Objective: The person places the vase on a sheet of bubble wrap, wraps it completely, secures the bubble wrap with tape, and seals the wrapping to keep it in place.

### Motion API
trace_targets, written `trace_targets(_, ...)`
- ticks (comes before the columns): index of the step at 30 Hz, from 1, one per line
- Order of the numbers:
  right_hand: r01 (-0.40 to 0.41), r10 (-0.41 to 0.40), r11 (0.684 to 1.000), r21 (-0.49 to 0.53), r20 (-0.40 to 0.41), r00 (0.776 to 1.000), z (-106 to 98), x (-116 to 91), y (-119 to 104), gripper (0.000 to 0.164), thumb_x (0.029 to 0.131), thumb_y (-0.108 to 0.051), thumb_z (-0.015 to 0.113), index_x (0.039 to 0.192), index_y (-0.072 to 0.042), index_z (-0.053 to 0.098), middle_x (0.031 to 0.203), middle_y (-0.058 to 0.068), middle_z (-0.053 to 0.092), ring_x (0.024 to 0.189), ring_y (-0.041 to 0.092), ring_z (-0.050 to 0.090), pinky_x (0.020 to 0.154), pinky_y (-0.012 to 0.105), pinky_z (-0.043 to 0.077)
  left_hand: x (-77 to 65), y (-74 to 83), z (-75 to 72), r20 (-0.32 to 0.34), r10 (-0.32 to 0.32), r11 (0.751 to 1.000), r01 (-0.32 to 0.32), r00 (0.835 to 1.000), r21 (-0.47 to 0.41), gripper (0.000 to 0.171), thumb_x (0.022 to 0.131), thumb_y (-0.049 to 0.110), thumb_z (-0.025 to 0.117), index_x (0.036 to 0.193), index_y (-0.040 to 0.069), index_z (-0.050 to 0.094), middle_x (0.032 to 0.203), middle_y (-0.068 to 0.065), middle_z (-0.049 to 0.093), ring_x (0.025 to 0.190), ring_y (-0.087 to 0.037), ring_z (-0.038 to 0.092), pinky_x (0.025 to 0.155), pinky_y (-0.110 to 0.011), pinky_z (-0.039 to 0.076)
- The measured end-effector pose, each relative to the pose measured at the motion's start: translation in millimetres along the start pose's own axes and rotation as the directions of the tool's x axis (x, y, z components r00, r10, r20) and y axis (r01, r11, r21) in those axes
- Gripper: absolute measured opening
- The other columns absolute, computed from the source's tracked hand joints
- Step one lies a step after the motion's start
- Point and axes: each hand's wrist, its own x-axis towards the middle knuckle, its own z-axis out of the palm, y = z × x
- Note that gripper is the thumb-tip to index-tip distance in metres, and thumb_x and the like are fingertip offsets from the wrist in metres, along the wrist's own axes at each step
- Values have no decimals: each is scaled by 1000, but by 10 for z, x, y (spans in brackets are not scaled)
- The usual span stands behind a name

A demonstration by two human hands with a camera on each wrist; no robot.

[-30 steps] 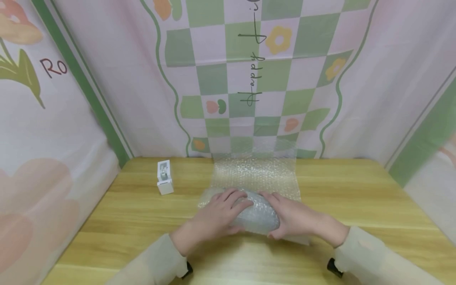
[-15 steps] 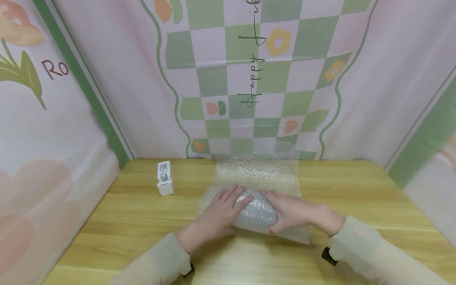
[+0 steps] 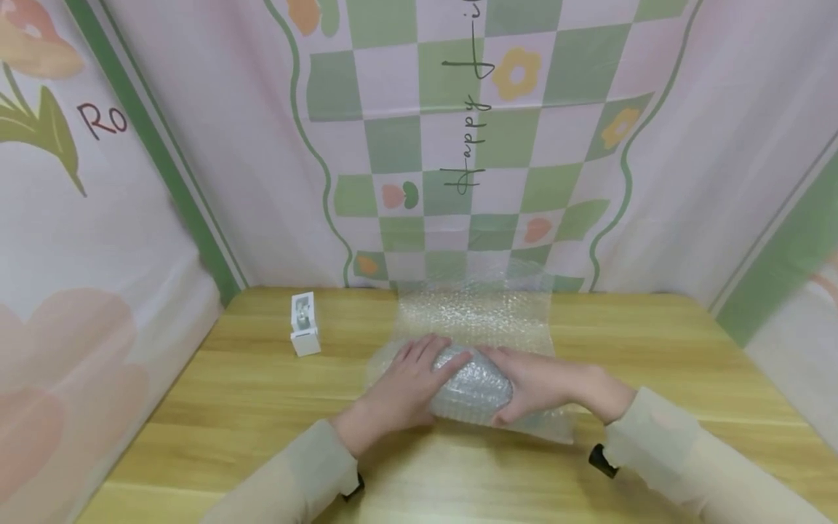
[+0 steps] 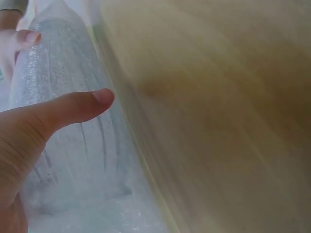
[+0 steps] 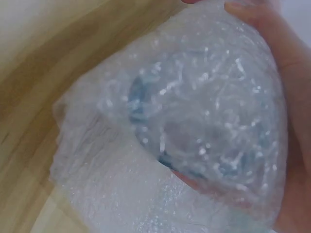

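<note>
A rounded bundle of bubble wrap (image 3: 473,386) lies on the table, wrapped round a clear, ribbed vessel (image 4: 92,145) whose exact kind is blurred by the wrap. My left hand (image 3: 409,382) grips its left part, fingers over the far side and thumb across the top. At the right end my right hand (image 3: 540,382) holds the bundle, its thumb on the near side. In the right wrist view, a round, bluish rim (image 5: 138,99) shows through the wrap at that end. A loose sheet of bubble wrap (image 3: 474,313) stretches from the bundle to the back edge.
On the wooden table (image 3: 236,393), to the back left, stands a small white holder (image 3: 305,327) with a clear piece in it, possibly a tape dispenser. A printed curtain (image 3: 452,145) hangs behind the table. Black straps (image 3: 602,461) show at both cuffs.
My left hand has shifted slightly right and its fingers lie flatter over the bundle. The right hand stays at the right end. The bundle has turned very little.
</note>
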Motion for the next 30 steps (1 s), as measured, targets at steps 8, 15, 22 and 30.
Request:
trace_targets(8, -27, 24, 999, 38, 63, 998, -57, -17, 6, 114, 65, -52, 76, 147, -3, 14, 149, 14, 24, 133, 24, 26, 107, 43, 24, 18, -6, 37, -28, 17, 999, -18, 999, -40, 126, 45, 42, 88, 148, 22, 18, 139, -16, 32, 126, -30, 33, 106, -47, 24)
trace_targets(15, -33, 29, 998, 47, 80, 996, -83, -14, 11, 114, 65, -51, 77, 147, -2, 15, 149, 13, 23, 133, 24, 25, 108, 43, 23, 26, -1, 28, -17, 13, 998, -14, 1000, -62, 126, 46, 44, 88, 148, 23, 17, 139, -17, 32, 126, -31, 34, 104, -50, 26)
trace_targets(22, -65, 59, 995, 74, 69, 996, -69, -57, 22, 120, 66, -55, 75, 149, -8, 2, 153, 12, 7, 136, 24, 19, 108, 41, 21, 55, 11, 8, 4, 11, 999, -10, 1000, -46, 123, 46, 45, 88, 146, 23, 19, 139, -17, 32, 126, -32, 34, 102, -52, 30)
trace_targets(30, 11, -70, 972, -236, -244, 967, 3, -193, -41, 111, 66, -62, 69, 150, -16, 13, 146, 10, 31, 129, 27, 34, 103, 47, 31, 63, -10, 41, 9, -26, 996, 26, 1000, -81, 124, 46, 44, 88, 147, 23, 19, 141, -18, 32, 128, -34, 32, 98, -57, 32)
